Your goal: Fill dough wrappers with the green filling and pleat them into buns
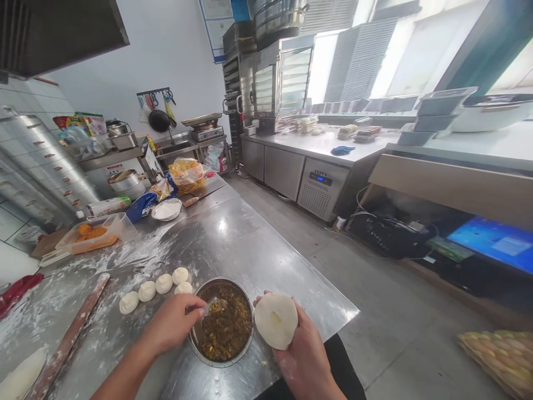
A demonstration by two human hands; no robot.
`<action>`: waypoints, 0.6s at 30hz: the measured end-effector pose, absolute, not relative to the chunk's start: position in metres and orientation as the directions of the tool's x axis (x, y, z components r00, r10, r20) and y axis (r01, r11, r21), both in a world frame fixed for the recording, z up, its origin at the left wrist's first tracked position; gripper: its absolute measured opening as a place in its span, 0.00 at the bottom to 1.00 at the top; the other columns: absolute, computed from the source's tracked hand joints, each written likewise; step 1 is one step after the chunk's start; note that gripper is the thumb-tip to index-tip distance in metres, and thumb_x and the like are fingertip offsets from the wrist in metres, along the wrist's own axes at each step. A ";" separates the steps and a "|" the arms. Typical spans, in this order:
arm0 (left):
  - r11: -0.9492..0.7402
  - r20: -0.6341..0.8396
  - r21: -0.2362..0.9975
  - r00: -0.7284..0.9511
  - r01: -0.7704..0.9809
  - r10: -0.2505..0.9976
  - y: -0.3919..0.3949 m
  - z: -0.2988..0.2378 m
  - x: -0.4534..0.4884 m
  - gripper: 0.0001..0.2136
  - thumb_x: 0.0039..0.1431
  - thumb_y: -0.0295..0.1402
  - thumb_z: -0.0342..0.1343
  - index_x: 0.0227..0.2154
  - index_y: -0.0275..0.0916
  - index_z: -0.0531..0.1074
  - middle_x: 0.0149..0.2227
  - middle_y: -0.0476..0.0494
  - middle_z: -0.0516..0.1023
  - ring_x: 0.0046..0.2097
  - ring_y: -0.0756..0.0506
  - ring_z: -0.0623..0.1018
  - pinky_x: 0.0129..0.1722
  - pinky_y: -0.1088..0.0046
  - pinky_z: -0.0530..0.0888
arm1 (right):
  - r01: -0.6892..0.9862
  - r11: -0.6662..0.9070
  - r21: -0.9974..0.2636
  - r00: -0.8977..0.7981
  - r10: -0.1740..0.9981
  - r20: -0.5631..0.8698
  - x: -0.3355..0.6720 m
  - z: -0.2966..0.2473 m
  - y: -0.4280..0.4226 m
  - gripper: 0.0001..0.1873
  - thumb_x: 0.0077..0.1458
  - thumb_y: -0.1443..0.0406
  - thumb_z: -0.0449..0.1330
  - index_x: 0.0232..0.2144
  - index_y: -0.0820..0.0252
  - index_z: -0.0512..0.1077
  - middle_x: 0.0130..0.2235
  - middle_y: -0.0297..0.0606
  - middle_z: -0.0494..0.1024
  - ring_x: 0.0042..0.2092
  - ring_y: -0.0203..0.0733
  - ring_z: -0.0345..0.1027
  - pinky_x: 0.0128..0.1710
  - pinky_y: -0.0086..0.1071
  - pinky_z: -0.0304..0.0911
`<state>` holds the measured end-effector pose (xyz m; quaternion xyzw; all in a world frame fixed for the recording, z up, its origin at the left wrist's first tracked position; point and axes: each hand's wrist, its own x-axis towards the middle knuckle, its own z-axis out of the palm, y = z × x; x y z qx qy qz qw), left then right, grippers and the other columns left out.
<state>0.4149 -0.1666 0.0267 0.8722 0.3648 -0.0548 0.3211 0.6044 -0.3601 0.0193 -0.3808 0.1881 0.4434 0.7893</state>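
My left hand (177,318) pinches a small spoon (208,309), mostly hidden by fingers and filling, over the near-left side of a metal bowl (201,355). Dark, chopped filling (222,330) fills much of that bowl, and a lump of it sits at the spoon. To the right of the bowl, a round, flat dough wrapper (276,328) lies across the palm and fingers of my right hand (302,350). A small yellowish smear marks the wrapper's middle. Several pleated buns (147,291) stand in a row left of the bowl.
A floury rolling pin (70,333) and a piece of dough (23,375) lie on the steel table (250,244) at left. Further back are a plastic tub of orange food (89,236), a bowl of white powder (166,210) and a yellow bag (187,176). The table's edge runs along the right.
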 end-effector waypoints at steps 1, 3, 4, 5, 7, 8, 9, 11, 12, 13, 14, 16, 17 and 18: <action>-0.567 -0.282 0.480 0.729 0.670 0.624 -0.170 0.030 0.416 0.15 0.68 0.40 0.52 0.49 0.46 0.81 0.47 0.45 0.82 0.47 0.45 0.79 0.49 0.70 0.70 | -0.847 0.320 -0.425 0.531 0.558 -0.638 0.603 0.020 -0.359 0.16 0.56 0.58 0.65 0.44 0.62 0.78 0.37 0.43 0.86 0.43 0.52 0.81 0.40 0.39 0.78; -0.634 -0.205 0.382 0.730 0.673 0.652 -0.177 0.033 0.420 0.16 0.71 0.35 0.47 0.52 0.48 0.79 0.51 0.44 0.80 0.51 0.44 0.78 0.52 0.68 0.69 | -0.850 0.322 -0.416 0.525 0.564 -0.637 0.599 0.019 -0.361 0.17 0.54 0.60 0.67 0.45 0.61 0.78 0.37 0.41 0.86 0.44 0.53 0.81 0.40 0.40 0.78; -0.662 -0.186 0.330 0.734 0.673 0.653 -0.180 0.033 0.422 0.17 0.72 0.33 0.45 0.52 0.48 0.79 0.50 0.43 0.79 0.50 0.43 0.78 0.50 0.67 0.69 | -0.851 0.322 -0.414 0.524 0.557 -0.644 0.597 0.018 -0.364 0.17 0.53 0.60 0.67 0.45 0.61 0.78 0.37 0.41 0.86 0.44 0.54 0.81 0.40 0.40 0.78; -0.687 -0.178 0.281 0.740 0.670 0.648 -0.182 0.034 0.423 0.18 0.71 0.31 0.44 0.50 0.48 0.79 0.49 0.43 0.78 0.48 0.43 0.78 0.47 0.67 0.69 | -0.852 0.320 -0.415 0.524 0.548 -0.652 0.595 0.017 -0.367 0.17 0.52 0.60 0.68 0.45 0.61 0.78 0.37 0.41 0.86 0.44 0.54 0.81 0.39 0.40 0.78; -0.724 -0.180 0.195 0.750 0.661 0.636 -0.186 0.036 0.424 0.19 0.70 0.28 0.44 0.49 0.48 0.80 0.48 0.42 0.78 0.44 0.43 0.79 0.41 0.67 0.69 | -0.850 0.315 -0.422 0.526 0.528 -0.666 0.593 0.014 -0.373 0.18 0.50 0.61 0.69 0.44 0.60 0.78 0.37 0.40 0.86 0.43 0.55 0.81 0.39 0.40 0.78; -0.734 -0.182 0.163 0.751 0.660 0.635 -0.188 0.038 0.424 0.19 0.70 0.27 0.44 0.49 0.48 0.80 0.47 0.41 0.77 0.42 0.43 0.79 0.39 0.67 0.69 | -0.850 0.314 -0.424 0.527 0.522 -0.670 0.593 0.012 -0.376 0.19 0.49 0.61 0.70 0.44 0.60 0.78 0.38 0.40 0.86 0.43 0.55 0.81 0.38 0.40 0.78; -0.739 -0.177 0.132 0.749 0.661 0.639 -0.190 0.041 0.422 0.20 0.70 0.27 0.43 0.52 0.48 0.78 0.47 0.41 0.77 0.42 0.43 0.80 0.37 0.67 0.68 | -0.849 0.315 -0.424 0.528 0.517 -0.674 0.594 0.011 -0.379 0.19 0.48 0.61 0.70 0.44 0.60 0.78 0.38 0.41 0.86 0.43 0.55 0.81 0.38 0.40 0.78; -0.743 -0.142 0.071 0.744 0.665 0.653 -0.197 0.051 0.419 0.21 0.72 0.30 0.41 0.58 0.48 0.75 0.48 0.41 0.78 0.41 0.42 0.80 0.36 0.67 0.69 | -0.851 0.322 -0.415 0.525 0.509 -0.682 0.596 0.009 -0.383 0.20 0.47 0.61 0.70 0.44 0.61 0.78 0.38 0.41 0.86 0.43 0.55 0.81 0.38 0.39 0.78; -0.746 -0.121 0.055 0.746 0.663 0.655 -0.202 0.057 0.418 0.20 0.73 0.31 0.41 0.59 0.48 0.74 0.48 0.42 0.78 0.42 0.43 0.81 0.37 0.67 0.70 | -0.853 0.327 -0.407 0.521 0.504 -0.689 0.597 0.008 -0.384 0.21 0.47 0.60 0.70 0.44 0.61 0.78 0.38 0.42 0.86 0.43 0.55 0.81 0.38 0.39 0.78; -0.752 -0.104 0.059 0.753 0.657 0.650 -0.209 0.062 0.417 0.20 0.74 0.33 0.41 0.59 0.49 0.74 0.49 0.43 0.79 0.42 0.43 0.81 0.38 0.67 0.70 | -0.856 0.331 -0.398 0.517 0.501 -0.694 0.597 0.007 -0.384 0.21 0.47 0.60 0.70 0.44 0.61 0.78 0.37 0.42 0.85 0.43 0.55 0.81 0.38 0.39 0.78; -0.758 -0.094 0.084 0.762 0.647 0.640 -0.216 0.067 0.417 0.19 0.74 0.35 0.42 0.58 0.51 0.75 0.49 0.45 0.80 0.43 0.44 0.81 0.39 0.68 0.71 | -0.857 0.335 -0.392 0.514 0.499 -0.698 0.598 0.005 -0.384 0.21 0.47 0.60 0.70 0.44 0.62 0.78 0.37 0.42 0.85 0.43 0.55 0.81 0.38 0.40 0.78; -0.768 -0.100 0.176 0.787 0.616 0.609 -0.231 0.073 0.421 0.18 0.74 0.36 0.43 0.54 0.55 0.77 0.49 0.48 0.80 0.44 0.46 0.82 0.42 0.69 0.72 | -0.858 0.335 -0.390 0.513 0.504 -0.695 0.598 0.003 -0.383 0.21 0.47 0.60 0.69 0.44 0.62 0.77 0.37 0.42 0.85 0.42 0.55 0.81 0.38 0.40 0.78; -0.772 -0.113 0.219 0.801 0.597 0.587 -0.237 0.074 0.425 0.17 0.74 0.37 0.43 0.52 0.56 0.77 0.48 0.49 0.81 0.44 0.46 0.82 0.43 0.70 0.73 | -0.857 0.332 -0.394 0.514 0.507 -0.692 0.598 0.003 -0.382 0.21 0.47 0.61 0.69 0.44 0.62 0.77 0.37 0.42 0.85 0.42 0.55 0.81 0.38 0.40 0.78; -0.778 -0.131 0.245 0.814 0.579 0.565 -0.241 0.072 0.429 0.17 0.73 0.36 0.44 0.51 0.56 0.78 0.47 0.49 0.81 0.44 0.47 0.82 0.44 0.70 0.72 | -0.857 0.328 -0.398 0.515 0.510 -0.689 0.597 0.002 -0.382 0.20 0.47 0.62 0.69 0.44 0.62 0.77 0.37 0.42 0.85 0.42 0.54 0.81 0.38 0.40 0.78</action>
